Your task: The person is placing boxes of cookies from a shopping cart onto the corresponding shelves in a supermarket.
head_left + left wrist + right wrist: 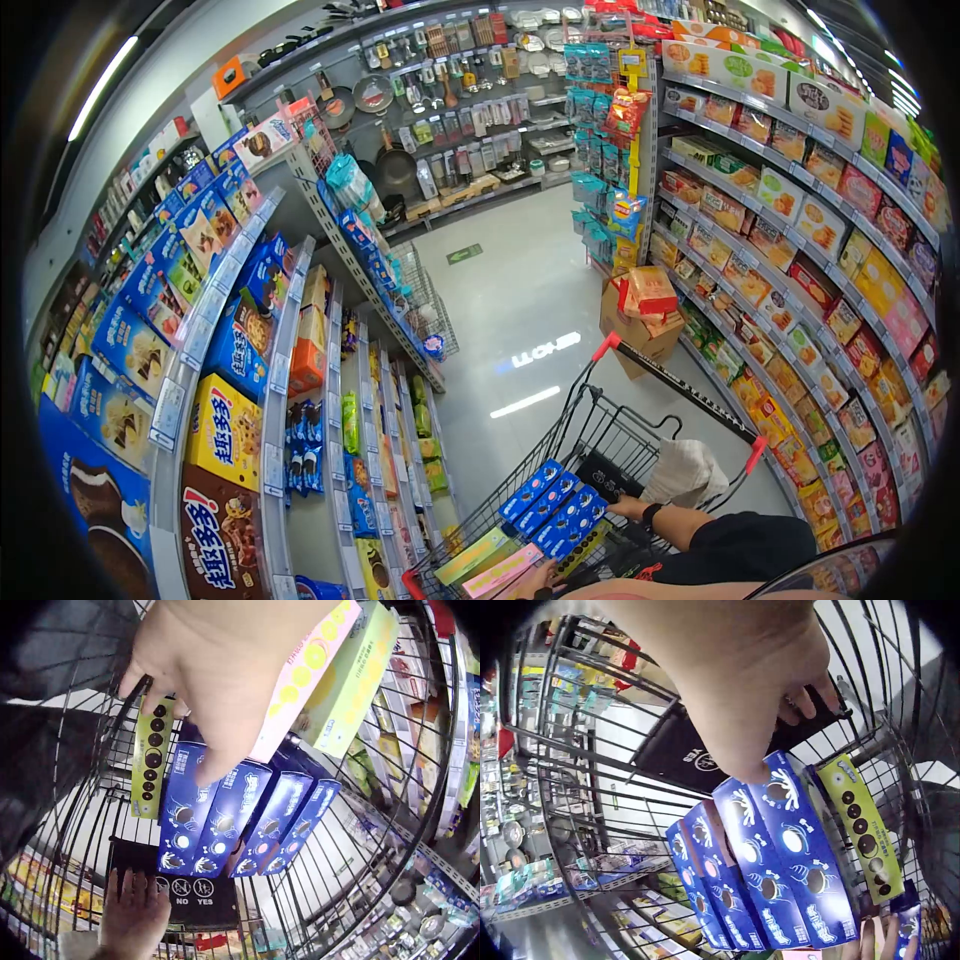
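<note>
A row of several blue biscuit boxes [555, 508] stands packed side by side in a black wire shopping cart [315, 900]. My left hand [210, 682] lies over the near end of the boxes, its thumb on a blue one and its fingers reaching past a slim green box [150, 757]. Against that palm in the left wrist view is a pink box [304, 682], with a pale green box [352, 682] beside it. At the far end my right hand [757, 697] has its thumb at a blue box's edge, fingers extended over a black panel [202, 900].
A pale cloth bag [685, 472] hangs at the cart's right side. Biscuit shelves line the left [225, 430] and right [800, 240]. A cardboard box [640, 345] with red packages stands by the right shelf. Kitchenware racks [460, 130] close off the aisle's far end.
</note>
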`<action>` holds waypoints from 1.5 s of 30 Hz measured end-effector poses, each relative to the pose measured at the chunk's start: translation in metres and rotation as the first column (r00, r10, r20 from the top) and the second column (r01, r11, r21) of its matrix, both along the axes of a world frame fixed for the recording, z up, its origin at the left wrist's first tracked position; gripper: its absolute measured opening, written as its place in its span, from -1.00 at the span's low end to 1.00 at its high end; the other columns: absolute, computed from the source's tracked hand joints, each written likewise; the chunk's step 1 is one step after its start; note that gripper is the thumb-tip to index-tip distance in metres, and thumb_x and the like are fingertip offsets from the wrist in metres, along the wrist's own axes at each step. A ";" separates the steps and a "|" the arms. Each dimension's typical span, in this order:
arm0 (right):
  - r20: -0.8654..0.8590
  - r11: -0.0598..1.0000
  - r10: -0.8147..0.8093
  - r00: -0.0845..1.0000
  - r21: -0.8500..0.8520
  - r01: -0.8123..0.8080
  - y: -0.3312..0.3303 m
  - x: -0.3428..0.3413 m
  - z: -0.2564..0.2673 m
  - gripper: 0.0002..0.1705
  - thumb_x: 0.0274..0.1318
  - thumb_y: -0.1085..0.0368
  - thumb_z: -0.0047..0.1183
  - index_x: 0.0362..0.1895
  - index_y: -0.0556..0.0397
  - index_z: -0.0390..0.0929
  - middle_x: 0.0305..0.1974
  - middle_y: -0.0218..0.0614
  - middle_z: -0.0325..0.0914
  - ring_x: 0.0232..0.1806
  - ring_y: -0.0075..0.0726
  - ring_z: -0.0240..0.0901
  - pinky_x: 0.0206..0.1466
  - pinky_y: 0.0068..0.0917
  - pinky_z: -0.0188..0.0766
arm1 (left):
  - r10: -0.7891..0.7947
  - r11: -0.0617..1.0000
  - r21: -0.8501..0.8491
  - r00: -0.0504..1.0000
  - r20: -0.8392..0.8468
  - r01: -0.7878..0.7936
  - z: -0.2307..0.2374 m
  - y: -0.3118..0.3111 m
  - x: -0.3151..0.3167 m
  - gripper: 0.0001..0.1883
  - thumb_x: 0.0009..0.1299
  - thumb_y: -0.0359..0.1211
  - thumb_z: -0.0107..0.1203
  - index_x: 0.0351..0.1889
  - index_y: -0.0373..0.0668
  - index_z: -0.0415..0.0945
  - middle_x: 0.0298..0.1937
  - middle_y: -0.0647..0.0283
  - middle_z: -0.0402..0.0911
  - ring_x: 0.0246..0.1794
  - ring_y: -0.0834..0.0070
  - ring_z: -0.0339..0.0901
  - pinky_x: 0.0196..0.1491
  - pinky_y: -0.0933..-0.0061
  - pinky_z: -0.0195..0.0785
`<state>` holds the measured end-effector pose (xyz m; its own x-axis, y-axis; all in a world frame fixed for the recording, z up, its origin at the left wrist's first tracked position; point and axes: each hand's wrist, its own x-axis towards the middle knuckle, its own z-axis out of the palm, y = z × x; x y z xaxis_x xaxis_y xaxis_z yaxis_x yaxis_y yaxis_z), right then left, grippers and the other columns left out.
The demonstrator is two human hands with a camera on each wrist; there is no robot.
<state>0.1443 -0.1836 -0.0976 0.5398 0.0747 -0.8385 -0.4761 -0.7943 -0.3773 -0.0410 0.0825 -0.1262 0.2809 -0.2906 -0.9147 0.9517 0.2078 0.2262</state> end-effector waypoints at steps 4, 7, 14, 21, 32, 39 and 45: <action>-0.224 0.903 -0.007 0.975 0.418 0.102 0.003 -0.007 0.017 -0.16 -0.07 -0.07 0.11 0.20 0.24 0.22 0.12 -0.15 0.34 0.12 -0.25 0.26 0.11 -0.40 0.22 | 0.177 0.983 0.033 0.984 0.039 -0.178 0.017 -0.014 0.007 -0.41 0.19 0.04 0.10 0.13 0.04 0.27 0.13 0.29 0.32 0.12 0.33 0.23 0.03 0.16 0.22; -0.177 0.787 0.085 0.981 0.616 0.043 0.002 -0.012 -0.049 -0.25 -0.02 -0.07 0.11 0.17 0.13 0.28 0.01 -0.27 0.41 0.00 -0.35 0.30 0.04 -0.37 0.24 | 0.312 0.947 0.051 0.946 0.091 -0.317 0.053 -0.039 0.011 -0.40 0.17 0.01 0.14 0.15 0.11 0.23 0.14 0.33 0.28 0.12 0.32 0.21 0.04 0.13 0.21; -0.167 0.947 0.012 0.986 0.318 0.042 0.016 0.042 0.003 -0.34 -0.01 -0.01 0.08 0.07 0.23 0.35 -0.03 -0.08 0.47 0.04 -0.20 0.36 0.05 -0.31 0.29 | 0.492 0.817 0.264 0.859 0.144 -0.512 0.039 -0.076 0.024 -0.33 0.12 -0.05 0.19 0.17 0.14 0.14 0.14 0.26 0.29 0.08 0.22 0.26 -0.06 -0.02 0.17; -0.286 0.899 0.155 0.945 0.438 -0.015 0.021 0.048 -0.005 -0.09 -0.19 -0.07 0.17 0.18 0.28 0.21 0.15 0.00 0.26 0.17 -0.04 0.23 0.05 -0.20 0.32 | 0.729 0.625 0.271 0.671 0.132 -0.732 0.028 -0.113 0.012 -0.29 0.10 -0.11 0.18 0.22 0.06 0.12 0.17 0.19 0.24 0.17 0.18 0.20 -0.13 -0.14 0.14; 0.010 0.845 0.288 0.957 0.467 -0.259 0.053 0.007 -0.027 -0.16 -0.17 0.04 0.17 0.16 0.25 0.17 0.14 0.09 0.12 0.14 0.07 0.13 0.12 -0.21 0.18 | 0.587 0.347 0.473 0.581 0.564 -0.810 0.086 -0.123 -0.022 -0.64 -0.01 -0.34 0.11 -0.21 -0.15 0.40 -0.36 0.27 0.44 -0.31 0.43 0.32 -0.23 0.47 0.17; 0.189 0.705 0.203 0.961 0.653 -0.277 0.067 -0.060 0.141 -0.43 -0.06 0.29 0.08 0.03 0.27 0.21 -0.13 -0.17 0.32 -0.35 -0.28 0.44 -0.47 -0.46 0.48 | 0.331 -0.263 0.586 0.499 0.801 -0.766 0.182 -0.156 -0.103 -0.37 -0.04 -0.29 0.20 0.05 -0.30 0.35 0.01 -0.08 0.40 0.10 0.11 0.32 0.15 0.25 0.16; 0.415 0.271 0.194 0.889 0.848 -0.455 0.030 -0.178 0.292 -0.51 0.08 0.33 -0.03 0.12 0.20 0.24 -0.18 -0.27 0.33 -0.38 -0.41 0.44 -0.49 -0.54 0.47 | -0.073 -0.503 0.308 0.395 0.916 -0.808 0.346 -0.272 -0.221 -0.28 -0.02 -0.51 0.07 0.22 -0.28 0.20 0.25 0.06 0.26 0.28 0.24 0.18 0.30 0.32 -0.02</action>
<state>-0.0337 -0.1541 0.1940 0.4023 0.9155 0.0120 -0.0810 0.0486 -0.9955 -0.2621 -0.1898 0.2196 -0.0551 0.9135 0.4030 0.3072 -0.3685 0.8774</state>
